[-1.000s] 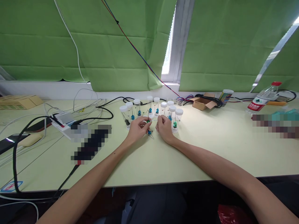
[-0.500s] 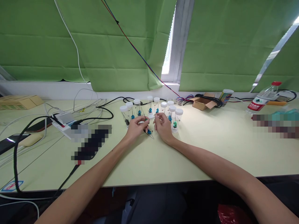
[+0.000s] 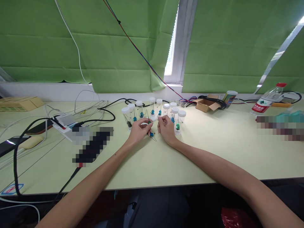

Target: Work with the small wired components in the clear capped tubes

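Presently pinching a green piece (image 3: 149,122) in left hand (image 3: 139,130), just beyond the blue piece (image 3: 151,134); curling right hand (image 3: 166,129) right of it, cannot tell if holding anything.

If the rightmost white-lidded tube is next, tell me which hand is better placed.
Probably the right hand: it is beside that tube, while the left hand is farther and pinches a green piece.
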Available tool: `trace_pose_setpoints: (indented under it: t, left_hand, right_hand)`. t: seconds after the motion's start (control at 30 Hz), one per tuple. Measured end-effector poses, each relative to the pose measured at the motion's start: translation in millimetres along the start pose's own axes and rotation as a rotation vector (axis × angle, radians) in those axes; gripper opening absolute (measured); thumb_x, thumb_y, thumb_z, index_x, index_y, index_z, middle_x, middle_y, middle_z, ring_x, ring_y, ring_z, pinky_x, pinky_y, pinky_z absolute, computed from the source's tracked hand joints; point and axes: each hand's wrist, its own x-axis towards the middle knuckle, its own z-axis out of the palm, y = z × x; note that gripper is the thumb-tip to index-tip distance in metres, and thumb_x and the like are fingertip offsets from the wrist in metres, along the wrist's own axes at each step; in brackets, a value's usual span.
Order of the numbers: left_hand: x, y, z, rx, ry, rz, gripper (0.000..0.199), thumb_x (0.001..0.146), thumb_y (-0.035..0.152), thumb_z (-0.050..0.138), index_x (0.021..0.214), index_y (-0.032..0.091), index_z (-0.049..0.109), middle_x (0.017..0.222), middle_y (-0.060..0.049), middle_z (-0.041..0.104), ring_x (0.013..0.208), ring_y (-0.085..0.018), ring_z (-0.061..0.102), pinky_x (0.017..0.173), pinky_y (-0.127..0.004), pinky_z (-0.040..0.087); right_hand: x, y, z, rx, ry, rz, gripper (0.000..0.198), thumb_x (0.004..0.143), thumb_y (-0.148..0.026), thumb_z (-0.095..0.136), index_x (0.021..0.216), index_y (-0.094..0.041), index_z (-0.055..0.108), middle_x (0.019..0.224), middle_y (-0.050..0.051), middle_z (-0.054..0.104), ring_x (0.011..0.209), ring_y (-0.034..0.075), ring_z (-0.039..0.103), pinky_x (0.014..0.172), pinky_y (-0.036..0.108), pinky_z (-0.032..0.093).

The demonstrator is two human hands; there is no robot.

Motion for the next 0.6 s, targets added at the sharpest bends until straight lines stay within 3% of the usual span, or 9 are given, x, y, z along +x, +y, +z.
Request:
trace_pose_setpoints:
  t: [0.37,0.6]
  left_hand:
    - [-0.9,4.2,0.3,0.019,0.024,-0.007,0.024,0.077,0.038,0.07,0.089,0.018,0.068,0.063,-0.002,0.062,0.052,-0.013,0.056,0.055,-0.028,0.047]
    - [0.3,3.7,0.5,-0.006,0.033,-0.019,0.024,0.076,0.038,0.071,0.087,0.017,0.066,0.06,-0.001,0.06,0.05,-0.013,0.056,0.055,-0.028,0.047]
  right_hand:
    - [-0.5,-2.9,0.1,-0.081,0.025,0.021,0.035,0.092,-0.047,0.054,0.068,-0.024,0.042,0.045,-0.008,0.045,0.037,0.011,0.046,0.045,0.025,0.037]
    - [-0.8,-3.4,0.2,-0.057,0.01,0.018,0.035,0.091,-0.049,0.054,0.07,-0.024,0.044,0.046,-0.008,0.045,0.037,0.01,0.045,0.043,0.024,0.036]
